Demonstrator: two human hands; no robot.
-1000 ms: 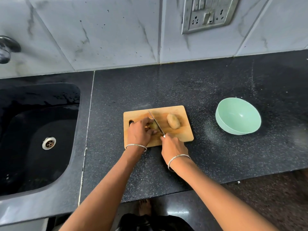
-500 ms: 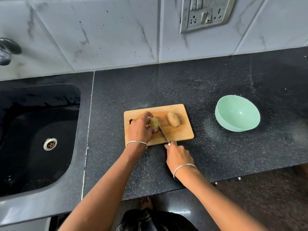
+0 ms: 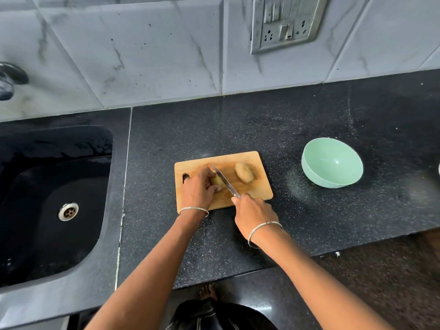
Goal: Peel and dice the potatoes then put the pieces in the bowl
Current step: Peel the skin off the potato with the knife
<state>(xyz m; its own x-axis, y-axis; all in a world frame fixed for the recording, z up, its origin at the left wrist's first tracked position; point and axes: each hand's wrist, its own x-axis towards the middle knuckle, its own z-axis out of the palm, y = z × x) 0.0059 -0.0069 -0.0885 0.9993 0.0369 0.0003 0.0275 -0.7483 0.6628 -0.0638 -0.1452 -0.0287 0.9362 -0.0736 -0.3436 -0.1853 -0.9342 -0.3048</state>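
Cutting the potato (image 3: 216, 181) gripped under our left hand (image 3: 195, 189), our right hand (image 3: 254, 213) clasping the knife (image 3: 225, 181), we next need even crosscuts.

cutting board (image 3: 258, 188): pale wood, matt, fine grain; knife (image 3: 225, 181) blade: bare metal, bright sheen; bowl (image 3: 316, 177): mint, looks plastic, smooth with soft gloss. held potato (image 3: 217, 181) and loose potato (image 3: 244, 172): dull matt skin. counter (image 3: 238, 120): dark speckled stone, polished; sink (image 3: 47, 234): black, glossy, with metal drain (image 3: 68, 211); wall tiles (image 3: 142, 55): glossy marble-look; socket plate (image 3: 285, 44): grey metallic finish.
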